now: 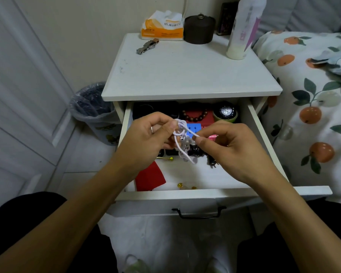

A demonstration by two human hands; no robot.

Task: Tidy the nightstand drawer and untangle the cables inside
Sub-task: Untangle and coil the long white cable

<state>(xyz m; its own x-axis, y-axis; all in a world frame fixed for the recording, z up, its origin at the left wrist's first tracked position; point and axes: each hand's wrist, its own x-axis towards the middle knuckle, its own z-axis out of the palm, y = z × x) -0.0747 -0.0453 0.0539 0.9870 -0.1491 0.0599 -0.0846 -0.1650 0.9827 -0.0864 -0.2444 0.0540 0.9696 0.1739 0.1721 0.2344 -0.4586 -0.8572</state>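
- Head view: a tangled white cable [182, 139] is held up above the open drawer [220, 172] of the white nightstand [185, 75].
- The upper loops of the cable are pinched between the thumb and curled fingers of the left hand [148, 138]; a ring is worn on one finger.
- A strand on the right side of the knot is pinched by the fingertips of the right hand [230, 144], with the other fingers curled.
- The loose end of the cable is seen hanging down from the knot towards the drawer floor.
- Inside the drawer, a puzzle cube [194, 128], a bead bracelet [196, 115] on a red box, a watch [226, 112] in a green holder, a red pouch [149, 178] and a dark tangle of cable [197, 151] are seen.
- On the nightstand top, a tissue pack [162, 26], a dark round jar [199, 29], a metal wristwatch [147, 46] and a white bottle [242, 30] are placed.
- A lined waste bin [93, 107] is stood to the left, and a bed with an orange-print cover [313, 107] is seen to the right.
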